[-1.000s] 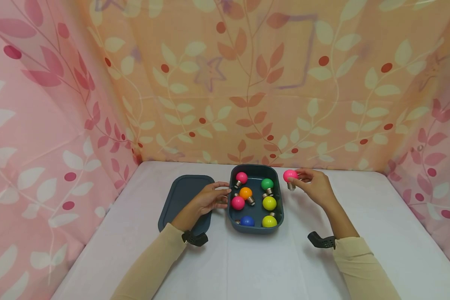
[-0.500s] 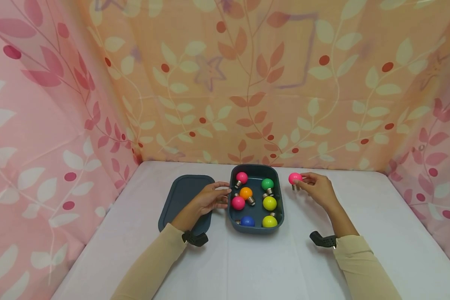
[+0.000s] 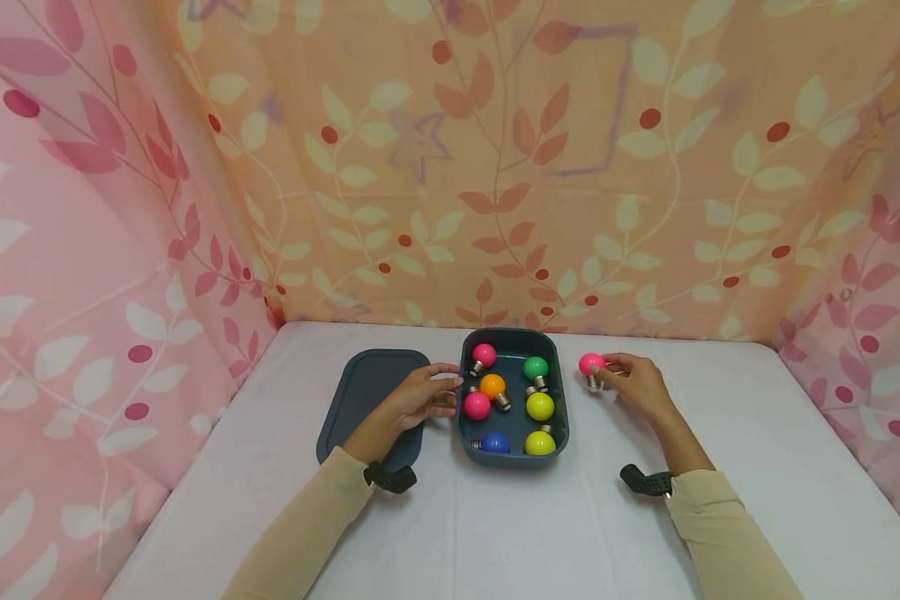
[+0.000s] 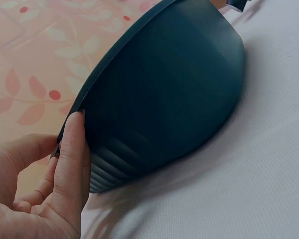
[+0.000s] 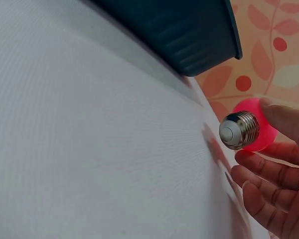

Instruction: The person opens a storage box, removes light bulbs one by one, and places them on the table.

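Observation:
My right hand (image 3: 640,382) pinches a pink light bulb (image 3: 592,364) by its globe, to the right of the box. In the right wrist view the bulb's metal screw base (image 5: 239,130) points away from the fingers, low over the cloth. My left hand (image 3: 424,395) holds the left rim of a dark blue-grey box (image 3: 512,460), thumb and fingertips at its edge. Inside the box lie several bulbs: two pink, an orange bulb (image 3: 492,386), a green bulb (image 3: 535,367), two yellow, and a blue bulb (image 3: 495,442). The box's upper middle floor shows bare.
A flat dark lid (image 3: 371,385) lies left of the box, partly under the left forearm and hand. White cloth (image 3: 525,533) covers the table. Patterned curtains (image 3: 390,167) stand at the back and both sides. Each wrist wears a black camera strap (image 3: 647,482).
The right hand has carried the pink bulb slightly right and down, away from the box's right wall. The left hand and the bulbs in the box stay put.

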`<state>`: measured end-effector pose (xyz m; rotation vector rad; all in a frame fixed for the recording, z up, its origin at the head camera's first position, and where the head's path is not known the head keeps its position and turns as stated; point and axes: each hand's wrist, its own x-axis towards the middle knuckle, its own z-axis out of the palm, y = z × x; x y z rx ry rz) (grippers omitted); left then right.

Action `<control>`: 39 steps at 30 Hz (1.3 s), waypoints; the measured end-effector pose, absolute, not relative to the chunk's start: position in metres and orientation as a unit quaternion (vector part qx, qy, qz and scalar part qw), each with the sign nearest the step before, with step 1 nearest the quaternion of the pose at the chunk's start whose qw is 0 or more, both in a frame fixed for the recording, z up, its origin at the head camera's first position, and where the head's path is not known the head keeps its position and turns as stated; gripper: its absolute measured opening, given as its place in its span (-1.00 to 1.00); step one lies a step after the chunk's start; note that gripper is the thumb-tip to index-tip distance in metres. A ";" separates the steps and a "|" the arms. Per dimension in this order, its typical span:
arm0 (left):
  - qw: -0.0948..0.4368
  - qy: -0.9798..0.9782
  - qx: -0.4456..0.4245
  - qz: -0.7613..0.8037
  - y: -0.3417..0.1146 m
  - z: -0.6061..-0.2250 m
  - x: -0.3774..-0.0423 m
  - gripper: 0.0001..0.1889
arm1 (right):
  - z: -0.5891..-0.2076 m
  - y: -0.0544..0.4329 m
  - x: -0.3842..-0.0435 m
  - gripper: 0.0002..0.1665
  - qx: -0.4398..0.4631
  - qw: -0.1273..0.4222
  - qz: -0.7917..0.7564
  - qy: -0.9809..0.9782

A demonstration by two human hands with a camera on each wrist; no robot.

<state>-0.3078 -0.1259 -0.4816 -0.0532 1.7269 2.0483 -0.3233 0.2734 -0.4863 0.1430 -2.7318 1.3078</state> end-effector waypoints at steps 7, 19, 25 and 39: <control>0.231 0.627 -0.018 0.744 -0.126 -0.481 -0.308 -0.56 | -0.488 0.273 -0.324 -0.45 0.040 0.030 0.434 -0.899; 0.229 0.628 -0.017 0.743 -0.126 -0.482 -0.309 -0.55 | -0.492 0.271 -0.326 -0.46 0.042 0.028 0.422 -0.905; 0.229 0.624 -0.017 0.747 -0.127 -0.485 -0.308 -0.56 | -0.493 0.271 -0.325 -0.38 0.027 0.020 0.415 -0.909; 0.233 0.622 -0.018 0.747 -0.127 -0.485 -0.309 -0.56 | -0.493 0.269 -0.325 -0.38 0.027 0.023 0.413 -0.910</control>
